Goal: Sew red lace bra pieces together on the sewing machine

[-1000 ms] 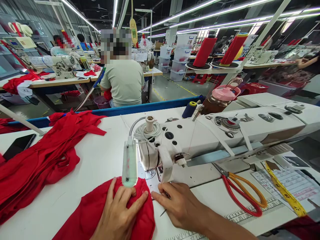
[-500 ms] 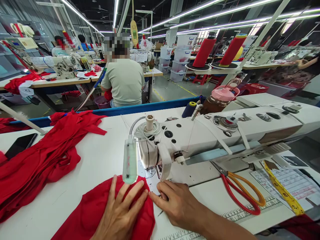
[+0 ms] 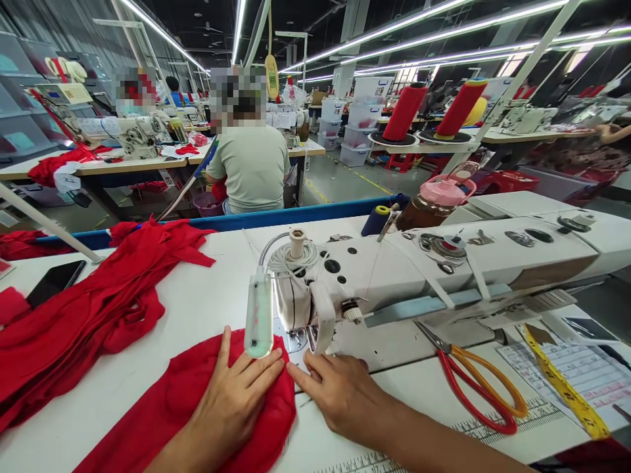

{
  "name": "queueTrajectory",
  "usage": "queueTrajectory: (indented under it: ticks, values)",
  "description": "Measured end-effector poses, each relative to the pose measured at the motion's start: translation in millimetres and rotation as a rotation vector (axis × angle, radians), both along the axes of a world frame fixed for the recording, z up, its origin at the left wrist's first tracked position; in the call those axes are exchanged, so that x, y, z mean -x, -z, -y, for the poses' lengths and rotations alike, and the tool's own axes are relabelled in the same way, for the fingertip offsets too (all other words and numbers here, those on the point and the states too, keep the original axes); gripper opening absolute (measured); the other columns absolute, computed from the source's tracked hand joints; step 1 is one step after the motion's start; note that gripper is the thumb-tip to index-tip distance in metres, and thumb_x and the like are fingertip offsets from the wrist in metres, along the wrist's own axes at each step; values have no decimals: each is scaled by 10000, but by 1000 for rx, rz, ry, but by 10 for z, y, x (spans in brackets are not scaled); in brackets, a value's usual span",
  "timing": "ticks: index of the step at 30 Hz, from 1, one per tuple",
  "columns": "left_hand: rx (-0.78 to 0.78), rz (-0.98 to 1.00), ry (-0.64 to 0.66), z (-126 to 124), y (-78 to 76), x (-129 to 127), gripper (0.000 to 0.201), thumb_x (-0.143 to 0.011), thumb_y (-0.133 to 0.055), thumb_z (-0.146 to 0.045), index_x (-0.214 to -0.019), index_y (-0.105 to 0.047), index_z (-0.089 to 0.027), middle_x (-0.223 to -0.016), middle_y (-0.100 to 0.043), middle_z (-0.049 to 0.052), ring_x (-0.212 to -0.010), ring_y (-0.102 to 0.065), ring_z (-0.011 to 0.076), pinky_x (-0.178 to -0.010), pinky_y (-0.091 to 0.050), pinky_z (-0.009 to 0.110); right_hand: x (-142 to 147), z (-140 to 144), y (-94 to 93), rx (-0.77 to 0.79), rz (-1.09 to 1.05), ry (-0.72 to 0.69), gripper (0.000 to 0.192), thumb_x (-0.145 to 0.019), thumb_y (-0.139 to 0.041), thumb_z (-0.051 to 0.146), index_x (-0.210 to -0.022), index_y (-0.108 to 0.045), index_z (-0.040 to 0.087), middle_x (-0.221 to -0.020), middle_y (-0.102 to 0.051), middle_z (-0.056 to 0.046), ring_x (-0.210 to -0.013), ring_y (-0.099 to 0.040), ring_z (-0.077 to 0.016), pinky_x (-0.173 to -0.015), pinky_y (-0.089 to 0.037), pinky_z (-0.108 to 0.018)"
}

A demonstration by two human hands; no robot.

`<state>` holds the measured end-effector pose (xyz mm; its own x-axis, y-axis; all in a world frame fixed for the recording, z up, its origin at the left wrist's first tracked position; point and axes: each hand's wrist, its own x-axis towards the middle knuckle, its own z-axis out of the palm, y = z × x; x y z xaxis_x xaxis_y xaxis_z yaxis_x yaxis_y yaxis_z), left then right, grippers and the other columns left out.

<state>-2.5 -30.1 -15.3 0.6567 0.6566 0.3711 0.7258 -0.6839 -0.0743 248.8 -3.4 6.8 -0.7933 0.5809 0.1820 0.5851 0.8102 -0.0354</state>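
Observation:
My left hand [image 3: 235, 389] lies flat with spread fingers on a red fabric piece [image 3: 172, 401], close to its right edge. My right hand [image 3: 345, 392] has its fingers curled, the thumb pointing left at the fabric's edge; anything inside those fingers is hidden. Both hands are just in front of the needle area of a white sewing machine [image 3: 394, 269]. Hanging over the fabric and partly covering it is a lit, clear lamp [image 3: 259, 315] on a bendable metal neck.
Scissors [image 3: 486, 387] with red and orange handles lie right of my right arm, beside a yellow tape measure [image 3: 566, 387] and papers. More red fabric [image 3: 113, 315] and a black phone [image 3: 56, 284] are at left. A seated person [image 3: 251, 167] is ahead.
The red fabric under my left hand has shifted slightly left and away from me. My left fingertips have drawn closer together, and my right hand remains beside the fabric's edge. The view has shifted slightly.

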Motion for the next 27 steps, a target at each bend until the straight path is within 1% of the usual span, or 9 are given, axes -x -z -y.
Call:
queueTrajectory:
  ticks: [3,5,7,10,14,16,20,24,27]
  values:
    - [21,62,-1,-120,-1,9,499,-944,-402,-18,-1397,-555,-160,-1313,-698,93,-1175,-649,258,-1166,-334,651,42,-82,10,-20,28,37,641,-681,-608,-32,-1288,-608,173,-954,-650,-90,-755,-556,-222,-513,-281,-291]
    - [21,89,12,-194,-5,9,503,-946,-414,-31,-1415,-538,-168,-1289,-707,97,-1129,-673,241,-1124,-436,596,53,-110,32,-34,43,75,600,-658,-610,-44,-1213,-649,178,-865,-644,-82,-778,-560,-237,-519,-282,-283]
    - [22,103,23,-257,-5,7,511,-948,-424,-39,-1427,-528,-182,-1292,-702,94,-1135,-674,234,-1123,-450,584,55,-117,56,-45,65,101,559,-655,-606,-42,-1166,-666,177,-786,-634,-78,-775,-561,-246,-535,-299,-282]
    - [31,102,41,-326,26,3,509,-963,-421,-46,-1441,-519,-190,-1341,-675,100,-1215,-637,248,-1147,-412,616,58,-107,71,-50,95,132,583,-657,-603,-23,-1197,-650,190,-789,-653,-95,-796,-571,-257,-551,-317,-283]
    - [19,146,69,-341,119,-11,490,-972,-422,-58,-1434,-524,-187,-1360,-663,107,-1227,-628,252,-1124,-454,596,70,-88,52,-72,97,200,733,-629,-614,2,-1325,-590,230,-876,-678,-120,-830,-592,-266,-523,-285,-273]
    - [14,166,66,-311,149,-27,504,-963,-423,-62,-1438,-522,-197,-1339,-671,108,-1238,-625,254,-1119,-468,578,67,-78,50,-83,84,199,814,-624,-622,19,-1404,-533,236,-913,-684,-125,-823,-598,-262,-512,-283,-271]
    - [17,173,43,-258,136,-76,519,-949,-429,-57,-1440,-524,-197,-1273,-698,122,-1221,-642,264,-1116,-474,573,43,-66,60,-80,81,181,909,-627,-630,46,-1493,-429,237,-877,-689,-108,-818,-610,-271,-514,-326,-276]
    - [51,180,19,-298,110,-99,468,-981,-416,-93,-1419,-535,-209,-1238,-714,110,-1140,-682,271,-1069,-508,580,41,-77,43,-88,88,243,846,-631,-624,21,-1431,-482,258,-1015,-694,-123,-834,-611,-256,-503,-333,-269]
    - [73,186,-1,-363,89,-78,461,-994,-425,-125,-1435,-521,-224,-1258,-706,113,-1124,-688,273,-1067,-507,571,58,-78,38,-80,113,274,767,-655,-634,22,-1375,-515,259,-939,-681,-109,-865,-616,-268,-494,-330,-263]
